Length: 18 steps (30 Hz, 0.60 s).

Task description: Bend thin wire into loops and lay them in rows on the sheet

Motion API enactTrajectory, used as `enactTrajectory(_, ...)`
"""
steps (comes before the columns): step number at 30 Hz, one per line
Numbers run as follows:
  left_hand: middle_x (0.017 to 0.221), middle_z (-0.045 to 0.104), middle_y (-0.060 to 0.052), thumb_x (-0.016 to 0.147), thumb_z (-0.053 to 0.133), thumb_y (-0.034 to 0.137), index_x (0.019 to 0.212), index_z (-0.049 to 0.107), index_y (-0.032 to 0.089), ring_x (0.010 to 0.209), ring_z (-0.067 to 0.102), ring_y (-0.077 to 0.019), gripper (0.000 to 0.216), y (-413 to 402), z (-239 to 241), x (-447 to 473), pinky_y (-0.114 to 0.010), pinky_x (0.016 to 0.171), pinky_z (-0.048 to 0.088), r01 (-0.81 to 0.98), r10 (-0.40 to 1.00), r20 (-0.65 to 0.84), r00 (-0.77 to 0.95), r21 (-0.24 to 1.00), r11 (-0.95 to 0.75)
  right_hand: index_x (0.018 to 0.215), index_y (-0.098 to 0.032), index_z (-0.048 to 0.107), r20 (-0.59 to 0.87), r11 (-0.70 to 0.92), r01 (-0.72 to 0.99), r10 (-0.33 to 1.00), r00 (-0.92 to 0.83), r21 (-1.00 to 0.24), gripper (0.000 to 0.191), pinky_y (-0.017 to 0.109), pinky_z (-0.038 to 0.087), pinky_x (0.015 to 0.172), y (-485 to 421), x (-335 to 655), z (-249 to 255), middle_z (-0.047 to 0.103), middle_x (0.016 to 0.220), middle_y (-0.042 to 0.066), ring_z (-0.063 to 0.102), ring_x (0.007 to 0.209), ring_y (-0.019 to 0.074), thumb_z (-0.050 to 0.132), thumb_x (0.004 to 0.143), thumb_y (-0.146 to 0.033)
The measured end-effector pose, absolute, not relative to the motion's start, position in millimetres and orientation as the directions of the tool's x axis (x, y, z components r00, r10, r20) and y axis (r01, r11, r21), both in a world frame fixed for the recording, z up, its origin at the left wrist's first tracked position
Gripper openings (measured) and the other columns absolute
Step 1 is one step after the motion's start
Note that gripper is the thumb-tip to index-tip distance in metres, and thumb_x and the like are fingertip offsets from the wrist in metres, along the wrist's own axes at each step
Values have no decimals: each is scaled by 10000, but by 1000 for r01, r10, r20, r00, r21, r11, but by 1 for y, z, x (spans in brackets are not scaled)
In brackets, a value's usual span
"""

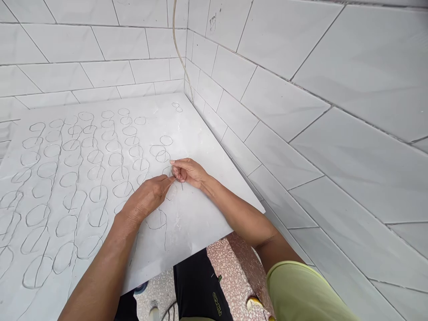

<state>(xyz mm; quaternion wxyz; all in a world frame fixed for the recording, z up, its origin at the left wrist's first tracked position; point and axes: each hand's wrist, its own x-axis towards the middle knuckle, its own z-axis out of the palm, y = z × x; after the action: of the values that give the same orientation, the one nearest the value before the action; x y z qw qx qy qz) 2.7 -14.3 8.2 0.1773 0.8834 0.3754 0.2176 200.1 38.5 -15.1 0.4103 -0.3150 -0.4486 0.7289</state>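
Note:
My left hand (pixel 153 192) and my right hand (pixel 190 171) meet over the white board (pixel 207 200), fingertips almost touching. Both are closed in a pinch on a thin wire (pixel 182 186), whose short dark end sticks out below the right fingers; the rest is mostly hidden by the fingers. Just beyond the hands lie a few loose wire rings (pixel 166 140). Nearer to me, below the left hand, is a wire loop with a long tail (pixel 165 232). Rows of similar thin wire loops (pixel 98 194) cover the left part of the board, strung along long lines.
Grey-white tiled walls (pixel 267 102) meet in a corner behind and to the right of the board. A pale cable (pixel 176 40) hangs down that corner. Two small rings (pixel 177 107) lie near the far edge. Below the front edge is a speckled floor (pixel 222 263).

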Motion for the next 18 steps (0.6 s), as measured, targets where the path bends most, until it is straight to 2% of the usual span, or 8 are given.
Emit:
enactTrajectory(5,733,542,-24,976,468,248,942,705,232,577,430,-147,240,-16,11,6,-281,557,319,549,755,231,614,562,-619,541,-189,519,-74,-245,-322,883,-463,-915,477,233,282,416,40,200,-17,486,510,-23,403,476,92,768,817,-488)
enactTrajectory(8,768,560,-25,1003,440,261,966,701,231,599,450,-146,266,-15,9,5,-281,576,334,569,771,238,591,554,-608,622,-181,577,-106,-257,-303,893,-437,-918,510,226,308,409,40,201,-14,529,567,-8,441,488,95,716,833,-624)
enactTrajectory(11,760,561,-22,1020,423,283,935,689,222,617,468,-149,286,-11,5,3,-287,602,352,604,812,262,521,560,-568,749,-169,648,-89,-188,-261,934,-347,-947,580,223,373,424,38,202,-8,604,681,26,526,544,107,599,866,-735)
enactTrajectory(15,717,556,-15,1016,437,297,866,683,215,626,475,-152,299,-8,4,3,-293,613,367,620,841,280,464,576,-533,834,-164,673,36,-19,-168,947,-318,-986,461,213,443,479,34,201,-6,665,799,37,587,642,114,726,826,-622)
enactTrajectory(18,723,584,-12,1008,474,339,897,718,226,639,508,-153,291,-9,6,4,-291,617,401,602,874,248,417,645,-471,833,-164,669,90,47,-138,942,-323,-989,373,211,457,486,34,199,-10,670,780,24,588,640,113,781,798,-519)
